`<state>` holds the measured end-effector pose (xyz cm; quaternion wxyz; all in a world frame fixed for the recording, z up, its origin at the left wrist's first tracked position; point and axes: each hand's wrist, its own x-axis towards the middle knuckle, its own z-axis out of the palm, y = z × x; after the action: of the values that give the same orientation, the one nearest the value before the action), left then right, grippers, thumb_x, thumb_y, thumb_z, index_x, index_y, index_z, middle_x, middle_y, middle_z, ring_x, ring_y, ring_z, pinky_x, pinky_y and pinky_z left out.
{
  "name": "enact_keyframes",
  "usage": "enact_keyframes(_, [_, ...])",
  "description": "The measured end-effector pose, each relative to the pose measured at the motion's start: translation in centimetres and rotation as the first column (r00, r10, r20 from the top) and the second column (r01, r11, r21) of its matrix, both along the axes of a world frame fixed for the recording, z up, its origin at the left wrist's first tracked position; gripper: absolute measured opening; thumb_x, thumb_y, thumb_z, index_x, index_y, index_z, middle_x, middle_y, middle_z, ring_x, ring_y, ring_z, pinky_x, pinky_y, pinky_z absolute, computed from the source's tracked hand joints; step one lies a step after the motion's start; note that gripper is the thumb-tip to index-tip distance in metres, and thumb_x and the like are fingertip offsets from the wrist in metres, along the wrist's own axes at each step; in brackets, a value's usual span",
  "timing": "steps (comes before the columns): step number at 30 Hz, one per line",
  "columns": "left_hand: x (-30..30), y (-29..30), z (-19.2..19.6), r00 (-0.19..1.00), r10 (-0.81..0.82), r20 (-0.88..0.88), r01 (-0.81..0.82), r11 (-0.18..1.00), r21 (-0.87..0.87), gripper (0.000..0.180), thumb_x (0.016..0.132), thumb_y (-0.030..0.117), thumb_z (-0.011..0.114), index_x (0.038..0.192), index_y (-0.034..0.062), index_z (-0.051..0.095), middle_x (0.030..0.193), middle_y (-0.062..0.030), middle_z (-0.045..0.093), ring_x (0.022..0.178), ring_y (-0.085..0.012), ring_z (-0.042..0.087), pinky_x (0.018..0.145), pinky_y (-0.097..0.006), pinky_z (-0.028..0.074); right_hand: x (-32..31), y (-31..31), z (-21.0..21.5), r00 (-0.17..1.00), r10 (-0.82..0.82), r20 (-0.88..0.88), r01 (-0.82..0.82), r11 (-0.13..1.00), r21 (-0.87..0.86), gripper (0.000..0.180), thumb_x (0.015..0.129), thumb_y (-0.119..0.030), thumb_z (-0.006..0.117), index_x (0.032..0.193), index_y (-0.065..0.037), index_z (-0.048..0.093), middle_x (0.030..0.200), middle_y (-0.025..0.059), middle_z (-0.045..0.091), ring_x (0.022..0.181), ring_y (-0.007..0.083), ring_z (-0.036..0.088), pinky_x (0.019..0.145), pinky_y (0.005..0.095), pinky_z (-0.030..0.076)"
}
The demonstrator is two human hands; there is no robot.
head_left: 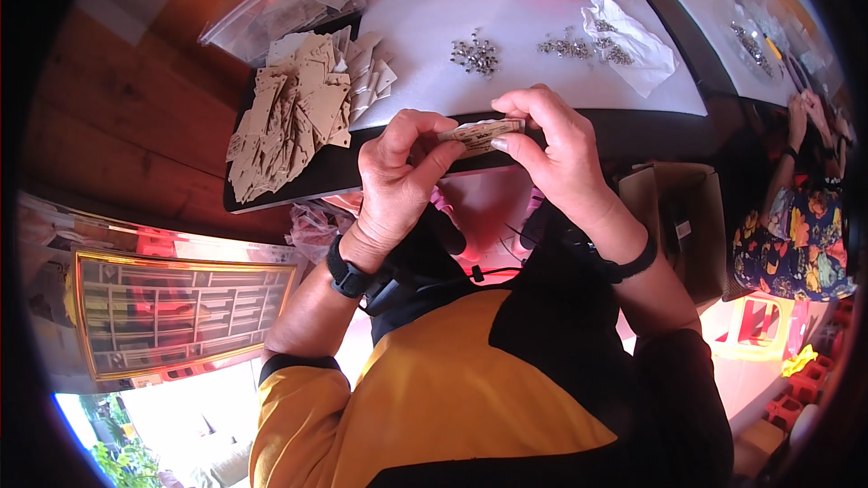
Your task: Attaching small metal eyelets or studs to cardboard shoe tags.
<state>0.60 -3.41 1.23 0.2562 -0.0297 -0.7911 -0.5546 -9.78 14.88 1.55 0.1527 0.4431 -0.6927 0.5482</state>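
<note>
- At the table's [542,117] left edge: a loose heap of tan tags [294,113], fanned and overlapping; judged the stock not yet handled. A clear bag [280,0] of more lies behind it, at the far left corner.
- Above the near edge, centre: left hand [398,172], fingers pinching the left end of one tag [479,136]; right hand [551,149], thumb and fingers pinching its right end. The tag is lifted off the table, flat side up.
- Mid-table: small metal pins [475,54] in clusters, more beside a crumpled bag [633,45]; many appear unused.
- Judgement: work is early or midway; no finished pile is evident.
- Hidden: whether a pin is already on the held tag; fingers cover its ends.
- Right rim: another person's hands [809,117], blurred.
</note>
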Motion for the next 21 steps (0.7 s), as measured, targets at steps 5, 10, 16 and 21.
enact_keyframes(5, [0.0,0.4,0.1,0.999,0.042,0.025,-0.034,0.964,-0.264,0.043,0.078,-0.008,0.075,0.117,0.0059,0.066,0.088,-0.0037,0.06,0.071,-0.01,0.058,0.064,-0.024,0.048,0.1,1.0,-0.2,0.992,-0.091,-0.087,0.1,0.99,0.102,0.039,0.07,0.007,0.07,0.105,-0.008,0.061,0.092,0.0076,0.067,0.088,0.0309,0.065,0.079,0.0417,0.052])
enact_keyframes(10, [-0.5,1.2,0.4,0.996,0.001,0.091,0.016,0.983,-0.182,0.042,0.079,-0.009,0.073,0.118,0.0063,0.067,0.088,-0.0043,0.062,0.073,-0.0125,0.06,0.068,-0.027,0.051,0.0,0.9,-1.6,0.998,-0.065,-0.024,0.065,0.998,0.016,0.039,0.069,0.006,0.069,0.104,-0.009,0.062,0.092,0.0074,0.068,0.087,0.0314,0.064,0.083,0.0424,0.049])
enact_keyframes(16, [-1.5,1.6,-0.8,1.0,-0.008,-0.029,0.004,0.988,-0.153,0.04,0.079,-0.009,0.072,0.117,0.0065,0.068,0.092,-0.006,0.064,0.075,-0.0156,0.063,0.071,-0.028,0.053,0.6,0.8,-1.4,0.988,-0.145,-0.048,0.147,0.989,0.033,0.04,0.071,0.007,0.067,0.108,-0.008,0.063,0.092,0.0087,0.068,0.088,0.0321,0.065,0.083,0.0411,0.049])
enact_keyframes(21, [-0.9,2.6,0.5,0.966,0.196,-0.169,-0.252,0.861,-0.441,0.047,0.081,-0.003,0.076,0.125,0.006,0.064,0.103,-0.0049,0.062,0.085,-0.0113,0.062,0.072,-0.025,0.05,0.7,1.3,-1.3,0.977,0.072,0.199,-0.049,0.992,-0.119,0.033,0.073,0.012,0.063,0.102,-0.003,0.062,0.088,0.0104,0.064,0.08,0.0311,0.063,0.071,0.0385,0.051])
